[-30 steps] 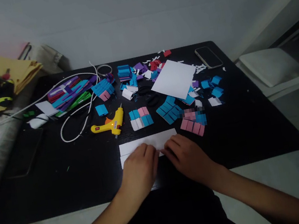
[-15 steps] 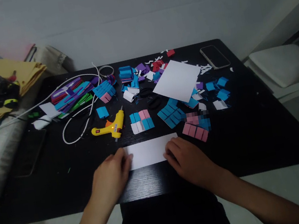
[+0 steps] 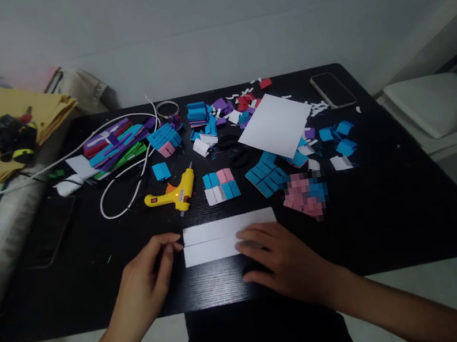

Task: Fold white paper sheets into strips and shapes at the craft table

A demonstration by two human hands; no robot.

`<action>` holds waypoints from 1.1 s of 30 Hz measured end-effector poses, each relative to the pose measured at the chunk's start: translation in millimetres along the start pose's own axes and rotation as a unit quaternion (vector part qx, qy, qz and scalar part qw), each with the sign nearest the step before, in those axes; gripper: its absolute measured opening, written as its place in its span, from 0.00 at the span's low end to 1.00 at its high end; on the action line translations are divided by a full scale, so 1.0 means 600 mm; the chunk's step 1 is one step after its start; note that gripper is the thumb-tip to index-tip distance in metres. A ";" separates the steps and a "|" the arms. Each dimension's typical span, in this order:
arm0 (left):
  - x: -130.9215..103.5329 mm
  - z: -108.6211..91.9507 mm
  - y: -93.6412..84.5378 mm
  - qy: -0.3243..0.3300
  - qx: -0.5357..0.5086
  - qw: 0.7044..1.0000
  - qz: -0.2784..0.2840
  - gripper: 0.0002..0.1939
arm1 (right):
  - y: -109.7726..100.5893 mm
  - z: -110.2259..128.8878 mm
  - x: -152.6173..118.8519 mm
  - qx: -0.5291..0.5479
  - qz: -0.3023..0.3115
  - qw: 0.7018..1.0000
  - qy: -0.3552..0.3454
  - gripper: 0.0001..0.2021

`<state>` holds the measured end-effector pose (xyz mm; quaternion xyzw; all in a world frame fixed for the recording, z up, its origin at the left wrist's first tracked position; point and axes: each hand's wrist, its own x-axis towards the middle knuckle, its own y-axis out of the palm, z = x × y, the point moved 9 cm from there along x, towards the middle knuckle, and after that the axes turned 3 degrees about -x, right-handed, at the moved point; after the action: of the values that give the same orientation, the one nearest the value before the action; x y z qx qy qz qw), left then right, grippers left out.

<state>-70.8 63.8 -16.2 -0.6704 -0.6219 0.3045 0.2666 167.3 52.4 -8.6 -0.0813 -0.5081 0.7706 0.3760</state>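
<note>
A white strip of paper (image 3: 208, 233) lies flat near the table's front edge, with a lengthwise line or fold across its middle. Just off its left end is my left hand (image 3: 149, 272), fingers loosely bent and apart, holding nothing. My right hand (image 3: 280, 256) rests over the strip's right part, fingers spread, covering some of it. Beyond the strip sit a yellow glue gun (image 3: 175, 193) and a small panel of folded blue, pink and white paper pieces (image 3: 220, 186). A blue folded panel (image 3: 265, 175) lies farther right.
A larger white sheet (image 3: 276, 125) lies over coloured paper scraps and black scissors (image 3: 238, 157). A white cable (image 3: 104, 200) loops around stacked coloured strips (image 3: 119, 145) at left. Phones lie at the back right (image 3: 333, 89) and left (image 3: 49, 230) of the black table (image 3: 385, 215).
My left hand has let go of the strip and moved left. My right hand has opened and slid onto the paper. The strip now shows wider, with a line along it.
</note>
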 end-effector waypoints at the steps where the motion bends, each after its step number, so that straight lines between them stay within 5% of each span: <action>1: 0.001 -0.007 0.001 0.023 -0.006 1.000 -0.010 0.12 | 0.004 0.006 -0.003 0.004 0.002 1.000 -0.014 0.23; 5: -0.003 -0.022 -0.008 0.072 -0.020 0.996 -0.053 0.09 | 0.016 0.032 -0.022 -0.003 0.005 0.998 -0.058 0.30; 10: -0.014 -0.012 -0.030 0.012 -0.149 0.982 -0.115 0.10 | 0.016 0.058 -0.040 -0.004 -0.013 0.997 -0.073 0.10; 15: -0.012 0.004 -0.037 -0.028 -0.474 0.866 -0.155 0.14 | 0.003 0.066 -0.036 0.035 -0.021 0.996 -0.082 0.09; 20: -0.007 0.021 -0.026 -0.077 -0.592 0.791 -0.136 0.18 | -0.042 0.030 -0.019 0.133 -0.082 0.988 0.003 0.10; 23: -0.004 0.024 -0.018 -0.098 -0.625 0.764 -0.125 0.20 | -0.068 -0.032 -0.016 0.264 -0.130 0.937 0.187 0.06; 26: 0.003 0.021 -0.011 -0.103 -0.641 0.751 -0.122 0.19 | -0.058 -0.074 -0.024 0.399 -0.127 0.841 0.342 0.07; 28: 0.010 0.014 0.000 -0.108 -0.630 0.762 -0.100 0.17 | -0.042 -0.079 -0.023 0.480 -0.111 0.786 0.372 0.08; 31: 0.020 -0.011 0.041 -0.125 -0.588 0.799 -0.007 0.05 | -0.016 -0.074 -0.020 0.545 -0.093 0.744 0.375 0.11; 33: 0.025 -0.043 0.066 -0.101 -0.562 0.819 0.051 0.17 | 0.005 -0.067 -0.023 0.557 -0.077 0.736 0.377 0.13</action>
<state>-24.4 76.1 -29.4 -0.7000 -0.6734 -0.0189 -0.2370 195.8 71.8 -33.9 -0.1023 0.1908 0.7906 0.5728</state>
